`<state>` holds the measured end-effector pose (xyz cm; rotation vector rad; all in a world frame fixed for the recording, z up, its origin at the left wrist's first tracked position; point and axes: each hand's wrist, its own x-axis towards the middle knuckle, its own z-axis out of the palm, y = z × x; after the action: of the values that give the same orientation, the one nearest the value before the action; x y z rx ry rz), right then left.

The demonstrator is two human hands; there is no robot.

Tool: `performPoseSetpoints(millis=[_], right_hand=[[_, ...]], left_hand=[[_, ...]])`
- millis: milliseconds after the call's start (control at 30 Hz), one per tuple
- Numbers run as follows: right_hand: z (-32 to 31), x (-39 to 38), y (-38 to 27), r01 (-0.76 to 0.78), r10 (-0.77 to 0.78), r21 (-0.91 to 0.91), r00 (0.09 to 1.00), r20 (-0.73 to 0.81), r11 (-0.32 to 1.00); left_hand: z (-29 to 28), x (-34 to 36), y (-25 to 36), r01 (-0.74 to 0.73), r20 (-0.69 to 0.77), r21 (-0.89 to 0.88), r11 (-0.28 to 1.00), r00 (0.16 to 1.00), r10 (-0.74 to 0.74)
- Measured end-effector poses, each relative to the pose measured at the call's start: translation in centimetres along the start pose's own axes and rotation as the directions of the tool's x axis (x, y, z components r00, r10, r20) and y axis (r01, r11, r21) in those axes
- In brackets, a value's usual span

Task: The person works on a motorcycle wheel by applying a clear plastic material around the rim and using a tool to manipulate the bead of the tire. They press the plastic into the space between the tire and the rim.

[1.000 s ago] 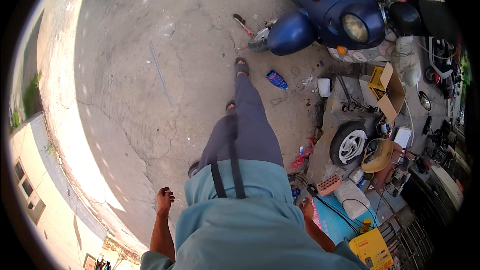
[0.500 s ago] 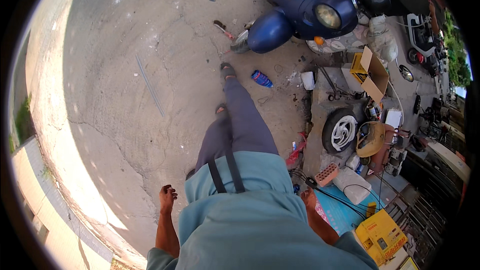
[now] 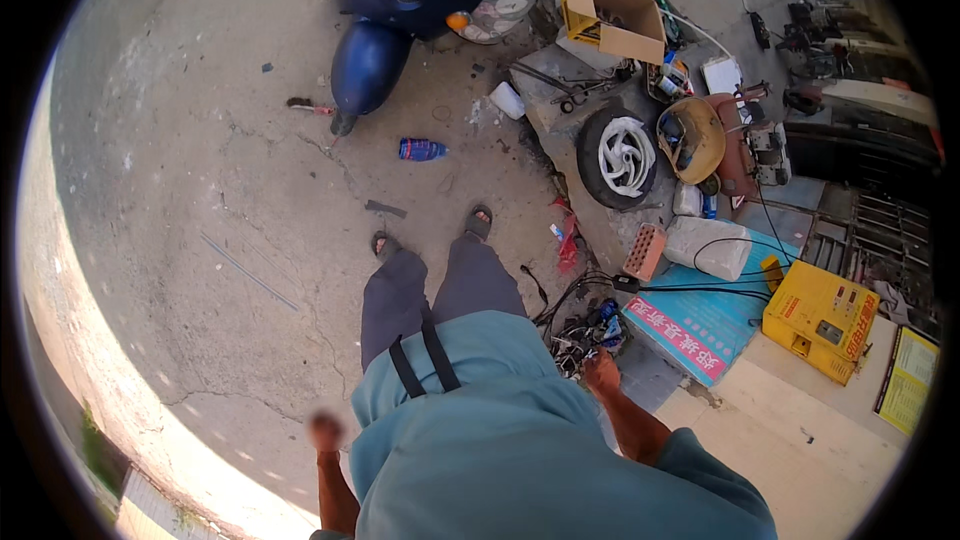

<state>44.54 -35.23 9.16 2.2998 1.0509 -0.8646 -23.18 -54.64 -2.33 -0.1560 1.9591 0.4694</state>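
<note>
my left hand (image 3: 326, 432) hangs beside my shirt (image 3: 500, 430), blurred, so i cannot tell whether it is spread or closed. my right hand (image 3: 603, 375) is just by the dark parts (image 3: 576, 348), heaped at my right beside the sign (image 3: 735, 312); i cannot tell whether it pinches any. the bottle (image 3: 422, 150) lies beyond my feet (image 3: 479, 224).

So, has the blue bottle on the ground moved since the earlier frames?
No. Judged against the scooter's front fender, the blue bottle lies in the same spot beside it; only the camera view has turned and shifted.
</note>
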Motion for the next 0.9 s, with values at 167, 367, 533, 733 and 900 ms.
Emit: performPoseSetpoints(millis=[167,367,533,733,900], right_hand=[[2.8,0.9,1.3,-0.004,0.030,0.185,0.990,-0.137,0.983],[4.8,0.6,7.7,-0.283,0.264,0.301,0.959,0.102,0.911],[5.7,4.0,13.6,-0.338,0.328,0.356,0.940,0.091,0.871],[4.7,12.8,15.1,-0.203,0.300,0.563,0.950,-0.085,0.801],[3.1,23.5,14.4,-0.010,0.269,0.678,0.922,-0.278,0.735]], left_hand=[[-1.7,7.0,6.2,-0.368,0.137,0.360,0.857,0.930,0.342],[6.6,6.4,15.4,-0.426,0.183,0.220,0.877,0.902,0.392],[15.0,7.4,22.0,-0.584,0.290,0.345,0.735,0.811,0.508],[31.2,2.4,34.6,-0.830,0.636,0.463,0.311,0.556,0.535],[56.0,-9.6,41.3,-0.850,0.739,0.527,0.018,0.469,0.484]])
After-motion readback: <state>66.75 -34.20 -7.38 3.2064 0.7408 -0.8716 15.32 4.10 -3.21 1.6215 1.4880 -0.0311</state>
